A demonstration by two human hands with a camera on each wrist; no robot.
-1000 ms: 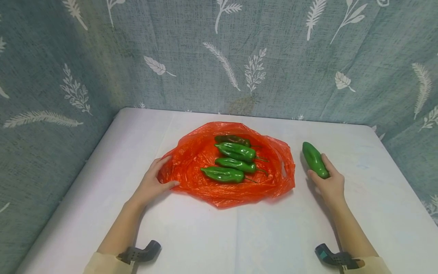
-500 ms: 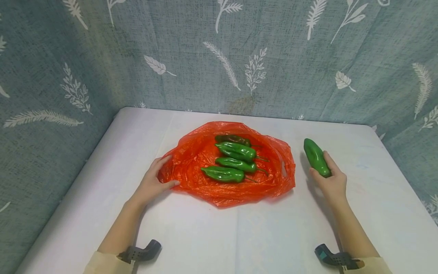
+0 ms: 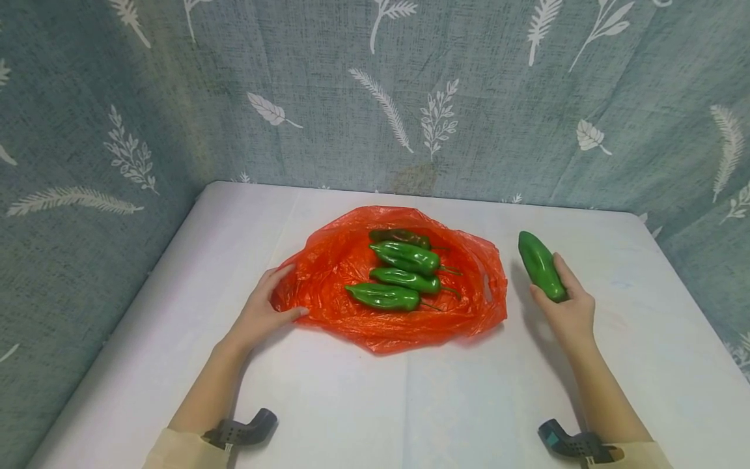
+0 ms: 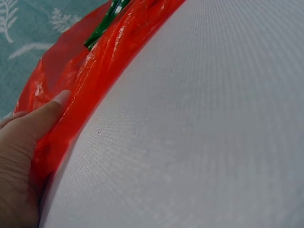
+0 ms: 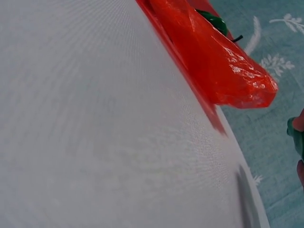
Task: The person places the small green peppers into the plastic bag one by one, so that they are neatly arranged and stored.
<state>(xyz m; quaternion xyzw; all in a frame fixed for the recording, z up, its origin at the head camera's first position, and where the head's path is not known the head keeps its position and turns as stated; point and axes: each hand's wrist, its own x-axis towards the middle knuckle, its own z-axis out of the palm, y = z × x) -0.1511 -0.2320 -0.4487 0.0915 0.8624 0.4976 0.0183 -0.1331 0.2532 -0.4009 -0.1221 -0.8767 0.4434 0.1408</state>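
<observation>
A red plastic bag (image 3: 381,339) lies spread with its mouth open. Several glossy green peppers (image 3: 383,298) lie side by side in it, stems to the right; the rearmost pepper (image 3: 401,238) is partly brown. At the bag's left end is my left hand (image 3: 263,306), thumb and fingers spread apart over its rim. In the left wrist view the thumb (image 4: 50,111) rests on the plastic. To the right of the bag my right hand (image 3: 574,309) pinches a thick, smooth green pepper (image 3: 540,266) above the table, its rounded tip pointing away. Only its end shows in the right wrist view.
A white-covered table (image 3: 351,404) carries the bag. Behind it and to the left hangs a grey-green cloth (image 3: 328,98) with white leaf prints. Each forearm wears a dark wrist strap (image 3: 240,430) below a beige sleeve.
My right hand has shifted slightly away from me with the green pepper. The left hand, the bag and the peppers in it stay in place.
</observation>
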